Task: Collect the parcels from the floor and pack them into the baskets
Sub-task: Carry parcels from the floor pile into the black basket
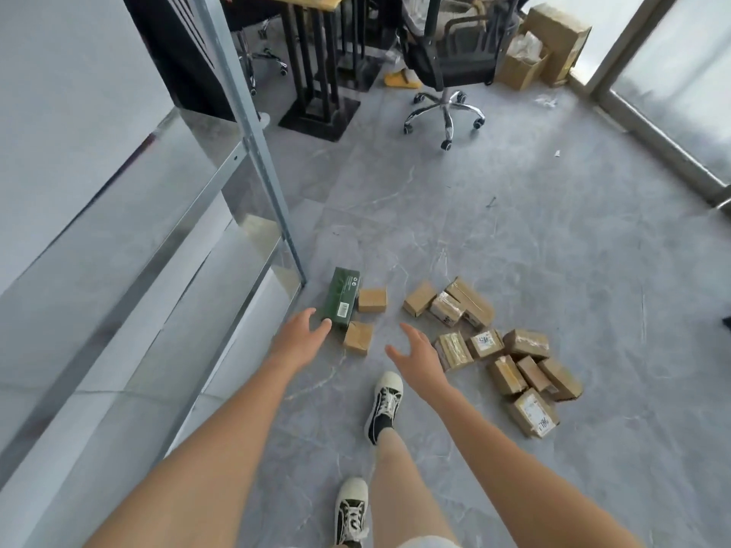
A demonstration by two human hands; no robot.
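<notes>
Two empty hands over scattered parcels

Two hands reach down, fingers spread: left hand [299, 337] just beside a green box [340, 296] bearing a barcode, right hand [416, 352] between brown parcels [510, 357]. One white label reads "786" [544, 422]. An office chair [449, 61] stands beyond on the floor [474, 215].

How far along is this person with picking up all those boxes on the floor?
Nothing looks packed: no basket is in view. Both hands, left hand and right hand, are open and empty, reaching toward the dark green rectangular box. It and the scattered brown taped cardboard parcels all remain on the grey floor.
</notes>
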